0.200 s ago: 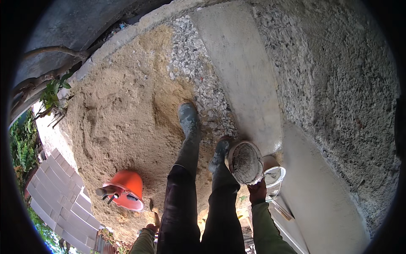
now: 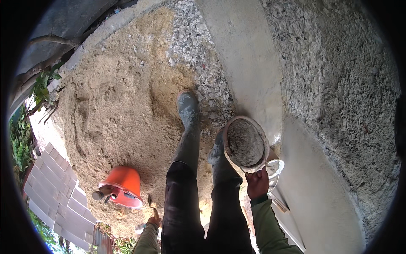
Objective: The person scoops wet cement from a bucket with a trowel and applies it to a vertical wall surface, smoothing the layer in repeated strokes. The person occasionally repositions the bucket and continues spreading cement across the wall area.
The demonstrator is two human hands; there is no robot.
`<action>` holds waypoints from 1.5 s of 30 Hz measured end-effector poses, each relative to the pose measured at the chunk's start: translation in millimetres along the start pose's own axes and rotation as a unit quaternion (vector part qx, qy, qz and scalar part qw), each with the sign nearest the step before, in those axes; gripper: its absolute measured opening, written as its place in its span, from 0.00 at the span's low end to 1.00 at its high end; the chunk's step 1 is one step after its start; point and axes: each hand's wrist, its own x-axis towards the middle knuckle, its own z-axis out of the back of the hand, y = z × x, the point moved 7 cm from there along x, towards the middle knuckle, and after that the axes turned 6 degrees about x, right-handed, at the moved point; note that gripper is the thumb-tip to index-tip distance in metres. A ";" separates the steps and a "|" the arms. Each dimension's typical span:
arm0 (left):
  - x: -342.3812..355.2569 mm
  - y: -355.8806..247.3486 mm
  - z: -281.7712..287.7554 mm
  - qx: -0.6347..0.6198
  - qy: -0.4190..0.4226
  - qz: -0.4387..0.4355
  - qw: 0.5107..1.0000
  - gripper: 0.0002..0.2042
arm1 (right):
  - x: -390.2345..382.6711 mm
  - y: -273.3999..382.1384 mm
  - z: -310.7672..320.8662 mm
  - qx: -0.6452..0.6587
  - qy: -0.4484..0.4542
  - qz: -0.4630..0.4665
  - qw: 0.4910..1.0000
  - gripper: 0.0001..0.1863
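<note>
My right hand [image 2: 257, 183] is closed on the near rim of a round bucket [image 2: 267, 146] that holds grey wet mortar [image 2: 245, 144]. This bucket hangs in front of my right boot [image 2: 216, 154] and hides its toe. Low on the left, beside my left leg, my left hand [image 2: 154, 221] is wrapped round the handle of a small trowel [image 2: 151, 203]. The trowel points forward over the sand, and much of its blade is hard to make out.
An orange bucket [image 2: 126, 178] with tool handles sticking out lies tilted on the sand [image 2: 114, 110] at left. A white-rimmed pail [image 2: 276, 167] stands right of the mortar. Gravel [image 2: 213, 80], a smooth concrete strip [image 2: 245, 51] and a rough wall [image 2: 351, 93] lie ahead and right.
The mortar bucket in my right hand has come up and forward, looking larger and covering more of my right boot. My left hand has moved slightly forward with the trowel.
</note>
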 end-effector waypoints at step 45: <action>-318.8 -576.8 304.2 -0.549 0.070 -0.576 0.602 0.26 | 112.2 104.9 -168.0 -0.604 0.238 0.297 0.700 0.17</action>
